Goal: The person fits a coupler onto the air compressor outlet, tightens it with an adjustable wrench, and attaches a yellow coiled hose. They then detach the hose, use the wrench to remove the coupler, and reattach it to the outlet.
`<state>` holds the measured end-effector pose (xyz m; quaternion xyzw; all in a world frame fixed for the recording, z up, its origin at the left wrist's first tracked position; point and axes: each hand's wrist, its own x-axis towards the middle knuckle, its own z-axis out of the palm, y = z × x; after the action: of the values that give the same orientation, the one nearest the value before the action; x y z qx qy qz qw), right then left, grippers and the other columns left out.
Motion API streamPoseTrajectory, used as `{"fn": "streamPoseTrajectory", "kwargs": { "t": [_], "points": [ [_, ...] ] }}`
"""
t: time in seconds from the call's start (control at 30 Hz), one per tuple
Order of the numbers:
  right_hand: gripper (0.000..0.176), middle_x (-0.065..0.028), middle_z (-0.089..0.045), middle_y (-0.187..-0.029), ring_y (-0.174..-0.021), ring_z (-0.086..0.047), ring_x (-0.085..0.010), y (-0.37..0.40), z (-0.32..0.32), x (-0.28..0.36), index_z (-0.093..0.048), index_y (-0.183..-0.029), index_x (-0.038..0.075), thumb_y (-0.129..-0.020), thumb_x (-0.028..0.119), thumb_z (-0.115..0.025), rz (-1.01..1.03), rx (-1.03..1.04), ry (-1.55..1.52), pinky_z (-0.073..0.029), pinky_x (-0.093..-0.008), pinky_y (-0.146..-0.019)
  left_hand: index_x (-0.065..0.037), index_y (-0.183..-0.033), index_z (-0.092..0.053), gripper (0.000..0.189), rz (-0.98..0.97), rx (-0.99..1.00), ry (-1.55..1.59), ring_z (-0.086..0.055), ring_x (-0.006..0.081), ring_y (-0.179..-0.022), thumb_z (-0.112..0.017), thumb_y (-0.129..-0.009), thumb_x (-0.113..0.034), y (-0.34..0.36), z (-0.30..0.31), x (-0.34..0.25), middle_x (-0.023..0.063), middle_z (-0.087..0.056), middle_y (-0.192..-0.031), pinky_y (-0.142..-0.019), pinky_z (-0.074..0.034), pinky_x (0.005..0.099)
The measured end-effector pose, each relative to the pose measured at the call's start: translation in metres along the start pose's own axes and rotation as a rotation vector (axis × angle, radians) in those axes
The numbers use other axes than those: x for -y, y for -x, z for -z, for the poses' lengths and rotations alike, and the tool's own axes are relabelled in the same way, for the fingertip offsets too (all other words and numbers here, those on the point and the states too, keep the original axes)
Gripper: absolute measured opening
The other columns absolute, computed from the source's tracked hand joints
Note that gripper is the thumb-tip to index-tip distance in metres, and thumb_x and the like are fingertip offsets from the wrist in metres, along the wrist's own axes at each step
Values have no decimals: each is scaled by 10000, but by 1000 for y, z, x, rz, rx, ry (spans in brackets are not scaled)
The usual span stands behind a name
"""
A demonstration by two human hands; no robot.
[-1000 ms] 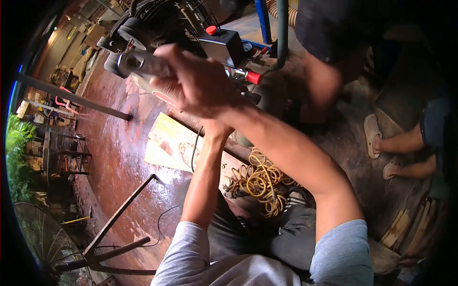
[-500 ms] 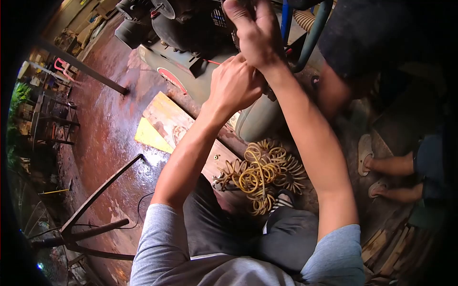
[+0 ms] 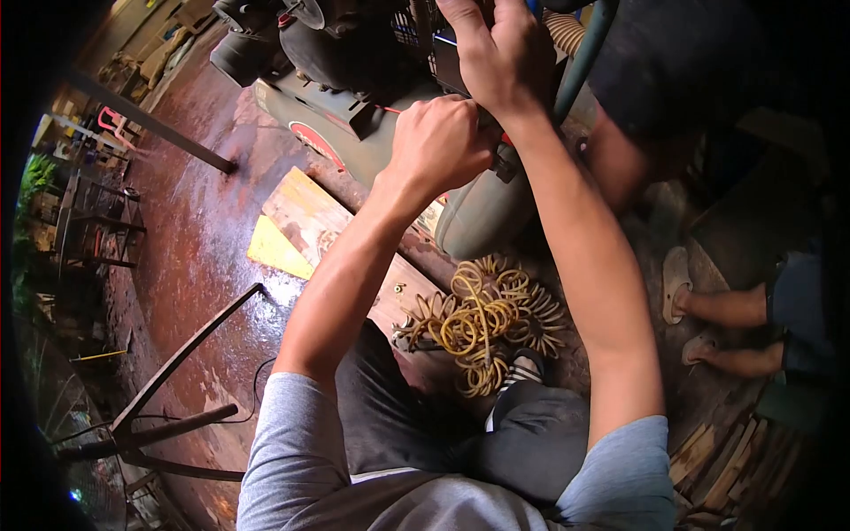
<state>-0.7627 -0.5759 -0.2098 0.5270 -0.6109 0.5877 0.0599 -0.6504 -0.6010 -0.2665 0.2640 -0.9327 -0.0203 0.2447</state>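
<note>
In front of me stands an air compressor with a grey tank (image 3: 482,217) and a dark motor and pump (image 3: 332,53) on top. My left hand (image 3: 443,142) is closed in a fist over the tank's near end, beside a small dark fitting (image 3: 506,164). What sits inside its fingers is hidden. Higher up and to the right is my right hand (image 3: 509,66), thumb raised and fingers curled out of sight at the frame's top edge. A dark box (image 3: 450,64) shows just left of it, and what it grips cannot be made out.
A coiled yellow air hose (image 3: 487,323) lies by my foot, beside a wooden board (image 3: 390,292). A metal frame (image 3: 133,434) stands at left, near a post (image 3: 150,124). Another person's legs (image 3: 726,308) are at right, above split wood (image 3: 726,465). A green-grey hose (image 3: 586,57) curves beside my right hand.
My right hand has shifted right and away from my left, so the dark box and fitting show between them. The left hand stays closed at nearly the same place.
</note>
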Motion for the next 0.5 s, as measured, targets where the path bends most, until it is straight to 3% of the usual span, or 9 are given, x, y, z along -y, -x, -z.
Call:
{"fn": "streamPoseTrajectory", "kwargs": {
  "t": [0.13, 0.2, 0.23, 0.33, 0.5],
  "points": [
    [344, -147, -658, -771, -625, -609, -243, 1, 0, -3, -654, -982, -76, -929, 261, -610, -124, 0, -70, -522, -391, -607, 9, -729, -677, 230, 30, 55, 31, -643, 425, -710, -641, -734, -218, -6, 0, -1, 237, -648, -728, -655, -512, 493],
    [384, -155, -664, -792, -654, -626, -281, -2, -8, -15, -643, -1013, -88, -941, 285, -587, -20, -164, -142, -529, -414, -731, 8, -714, -680, 245, 22, 84, -31, -646, 427, -706, -635, -742, -232, -11, -1, -3, 242, -645, -718, -665, -519, 489],
    [405, -180, -702, -823, -719, -662, -302, -1, -2, -13, -686, -986, -76, -941, 306, -560, -171, -101, -109, -505, -403, -842, 8, -714, -680, 245, 20, 83, -29, -646, 427, -706, -635, -742, -232, -12, -1, -4, 242, -645, -718, -665, -519, 489],
    [407, -173, -738, -818, -754, -691, -268, -5, 13, -5, -745, -885, -31, -939, 314, -535, -203, 16, -14, -504, -373, -834, 8, -707, -686, 266, 36, 130, -44, -649, 423, -702, -628, -753, -249, -17, 2, -7, 246, -645, -717, -671, -525, 482],
    [427, -132, -750, -779, -778, -713, -216, -13, 13, -27, -776, -793, 19, -938, 320, -511, -256, -19, -82, -513, -350, -815, 0, -720, -703, 269, 49, 181, -87, -667, 405, -720, -635, -738, -260, -26, 4, -15, 235, -660, -721, -706, -543, 471]
  ]
}}
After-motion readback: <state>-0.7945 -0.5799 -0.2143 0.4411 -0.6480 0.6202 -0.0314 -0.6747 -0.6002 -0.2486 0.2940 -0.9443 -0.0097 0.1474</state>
